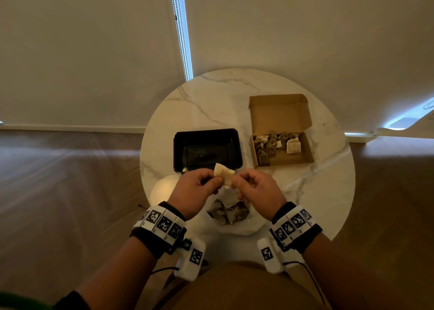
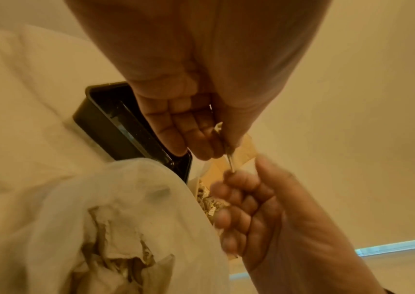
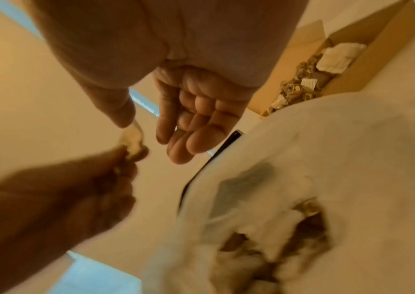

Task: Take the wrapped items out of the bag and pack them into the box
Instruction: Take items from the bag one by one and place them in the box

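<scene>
Both hands, left [image 1: 197,187] and right [image 1: 254,187], pinch one wrapped item [image 1: 224,174] in their fingers above the bag [image 1: 237,225] at the worktop's near edge. Several items already lie in the box [image 1: 303,155]; more remain bagged.

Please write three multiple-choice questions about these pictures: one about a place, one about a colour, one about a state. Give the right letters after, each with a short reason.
1. Where is the cardboard box?
A. right of the black tray
B. on the floor
C. inside the bag

2. What colour is the tray?
A. white
B. black
C. red

3. What is the state of the box?
A. taped closed
B. upside down
C. open, lid up

Answers:
1 A, it stands on the table to the tray's right.
2 B, its walls are black.
3 C, the lid stands up and wrapped items show inside.
</scene>
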